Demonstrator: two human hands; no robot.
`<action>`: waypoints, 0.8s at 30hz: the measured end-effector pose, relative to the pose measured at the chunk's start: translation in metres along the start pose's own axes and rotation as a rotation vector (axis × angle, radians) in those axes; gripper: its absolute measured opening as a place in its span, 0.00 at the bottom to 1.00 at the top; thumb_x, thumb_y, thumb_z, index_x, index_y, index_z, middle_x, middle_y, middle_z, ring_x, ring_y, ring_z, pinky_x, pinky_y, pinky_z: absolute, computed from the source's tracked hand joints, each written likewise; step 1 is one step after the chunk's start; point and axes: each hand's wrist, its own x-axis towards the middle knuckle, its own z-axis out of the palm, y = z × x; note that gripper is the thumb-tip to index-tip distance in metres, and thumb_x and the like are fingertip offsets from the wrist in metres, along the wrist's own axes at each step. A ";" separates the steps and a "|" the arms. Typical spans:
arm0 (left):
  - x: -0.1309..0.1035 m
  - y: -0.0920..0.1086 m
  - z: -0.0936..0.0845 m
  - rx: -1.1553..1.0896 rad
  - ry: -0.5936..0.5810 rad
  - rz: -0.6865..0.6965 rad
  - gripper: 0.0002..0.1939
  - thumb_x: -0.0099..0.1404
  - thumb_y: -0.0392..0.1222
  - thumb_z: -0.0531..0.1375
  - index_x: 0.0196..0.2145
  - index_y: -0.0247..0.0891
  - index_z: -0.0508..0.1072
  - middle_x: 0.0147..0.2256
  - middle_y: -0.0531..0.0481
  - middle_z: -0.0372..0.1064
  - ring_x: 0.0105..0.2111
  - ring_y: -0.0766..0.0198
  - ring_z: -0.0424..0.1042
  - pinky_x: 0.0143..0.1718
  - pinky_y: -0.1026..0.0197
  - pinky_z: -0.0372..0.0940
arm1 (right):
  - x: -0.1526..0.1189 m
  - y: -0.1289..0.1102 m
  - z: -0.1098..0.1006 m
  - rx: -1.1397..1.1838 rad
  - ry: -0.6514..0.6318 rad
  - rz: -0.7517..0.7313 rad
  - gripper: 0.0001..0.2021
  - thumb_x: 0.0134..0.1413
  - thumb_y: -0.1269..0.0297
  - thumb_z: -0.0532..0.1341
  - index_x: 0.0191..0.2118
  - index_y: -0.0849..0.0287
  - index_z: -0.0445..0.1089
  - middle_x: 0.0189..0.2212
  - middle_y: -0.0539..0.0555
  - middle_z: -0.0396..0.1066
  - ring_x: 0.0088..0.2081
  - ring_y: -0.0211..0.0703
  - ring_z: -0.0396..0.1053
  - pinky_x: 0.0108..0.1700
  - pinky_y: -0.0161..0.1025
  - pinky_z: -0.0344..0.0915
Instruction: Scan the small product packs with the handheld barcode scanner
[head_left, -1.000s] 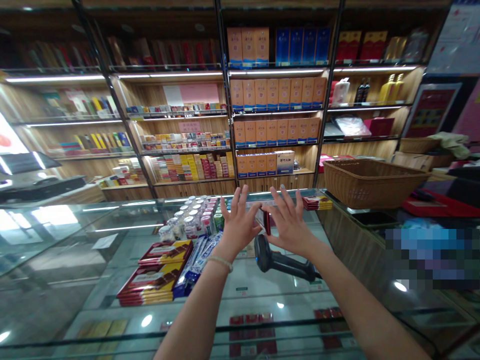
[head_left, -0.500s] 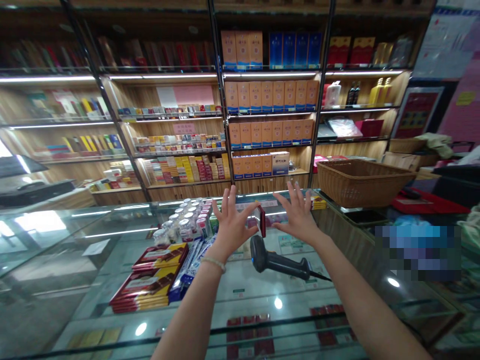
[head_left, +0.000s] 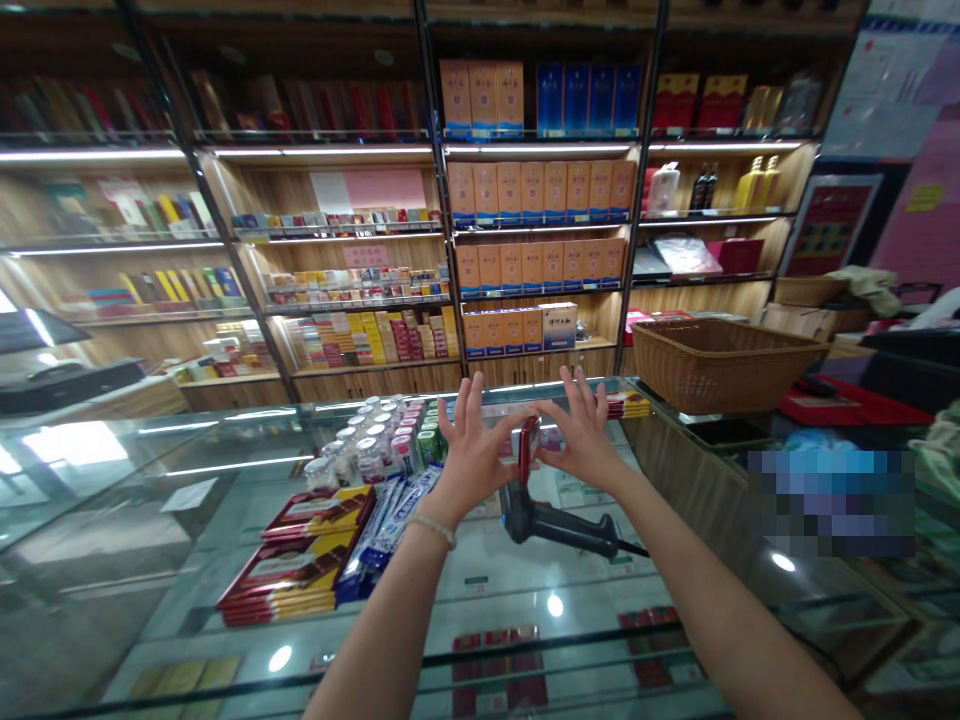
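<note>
Your left hand (head_left: 472, 460) and right hand (head_left: 589, 450) face each other, thumbs (head_left: 504, 471) and forefingers (head_left: 511, 426) pinching, remaining fingers (head_left: 475, 405) raised and spread, forearms (head_left: 391, 618) stretched forward.

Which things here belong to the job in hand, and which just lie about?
In hand:
small flat dark-red pack, between left hand and right hand

Lying about:
dark pistol-shaped scanner, not held
brown woven basket
flat red-and-yellow packs
long blue-and-white wrapped packets
</note>
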 end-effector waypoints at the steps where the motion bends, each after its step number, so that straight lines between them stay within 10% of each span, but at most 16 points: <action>1: 0.000 0.000 -0.002 0.002 -0.004 -0.012 0.30 0.59 0.58 0.71 0.58 0.56 0.76 0.78 0.45 0.23 0.75 0.32 0.33 0.70 0.26 0.29 | 0.000 0.001 -0.001 -0.006 0.010 -0.004 0.28 0.56 0.53 0.69 0.62 0.48 0.68 0.79 0.59 0.26 0.77 0.70 0.30 0.70 0.77 0.36; 24: 0.001 -0.027 -0.006 0.090 -0.025 -0.172 0.52 0.53 0.61 0.74 0.70 0.45 0.61 0.76 0.29 0.30 0.75 0.32 0.35 0.70 0.25 0.30 | -0.001 0.020 -0.010 -0.176 0.067 -0.042 0.29 0.53 0.49 0.71 0.57 0.56 0.70 0.78 0.64 0.36 0.76 0.71 0.32 0.70 0.77 0.31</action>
